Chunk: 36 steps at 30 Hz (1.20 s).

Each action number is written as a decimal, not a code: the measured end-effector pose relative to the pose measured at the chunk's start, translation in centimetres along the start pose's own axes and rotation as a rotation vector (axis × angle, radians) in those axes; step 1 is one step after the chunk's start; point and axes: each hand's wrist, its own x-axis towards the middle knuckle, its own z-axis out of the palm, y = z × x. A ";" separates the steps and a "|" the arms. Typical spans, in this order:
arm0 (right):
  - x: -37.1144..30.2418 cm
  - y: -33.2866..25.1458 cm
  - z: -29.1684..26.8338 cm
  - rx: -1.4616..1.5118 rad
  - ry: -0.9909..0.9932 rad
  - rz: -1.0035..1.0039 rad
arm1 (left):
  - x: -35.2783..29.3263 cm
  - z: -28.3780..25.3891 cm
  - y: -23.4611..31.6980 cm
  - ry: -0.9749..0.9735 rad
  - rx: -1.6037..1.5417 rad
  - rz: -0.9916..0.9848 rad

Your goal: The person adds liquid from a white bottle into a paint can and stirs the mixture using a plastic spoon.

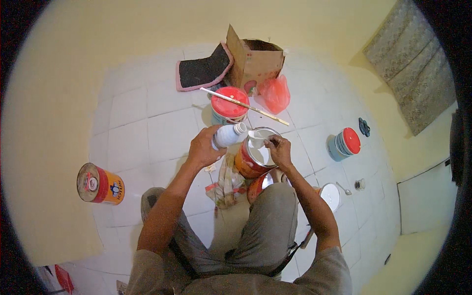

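White bottle, uncapped, grasped in the left hand and tilted at 10 o'clock of the open can. The right hand, at 3 o'clock, pinches a pale spoon-like tool over the rim. Step in hand, as judged: handling material between bottle and can; the next move calls for steady wrists. Bold lettering marks the yellow-and-red can near 9 o'clock; no writing is legible on the bottle.

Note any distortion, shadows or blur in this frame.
Head view: lines on the tiled floor bow toward the rim, and the corners go black; the patterned cloth shades the wall beside it; left hand, white bottle and right hand show no heavy motion blur.
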 end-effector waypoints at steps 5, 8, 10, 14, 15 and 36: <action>0.7 -0.1 0.5 0.187 0.067 0.010 | 0.1 -0.1 0.3 -0.018 -0.022 -0.016; 1.1 -0.1 -0.2 0.355 0.066 0.028 | -0.1 0.0 0.1 -0.015 -0.020 -0.006; 1.2 -0.4 -1.4 0.317 0.067 0.011 | -0.2 0.3 -0.3 -0.005 -0.027 0.020; 1.7 -1.6 -5.6 0.260 0.045 -0.044 | -0.2 0.1 1.0 -0.053 -0.042 0.024; 2.1 -1.8 -7.0 0.237 0.025 -0.068 | -0.2 0.3 1.1 -0.052 -0.049 0.025; 1.9 -17.4 -17.5 -0.505 -0.249 -0.258 | -0.1 4.0 3.8 -0.176 -0.095 0.189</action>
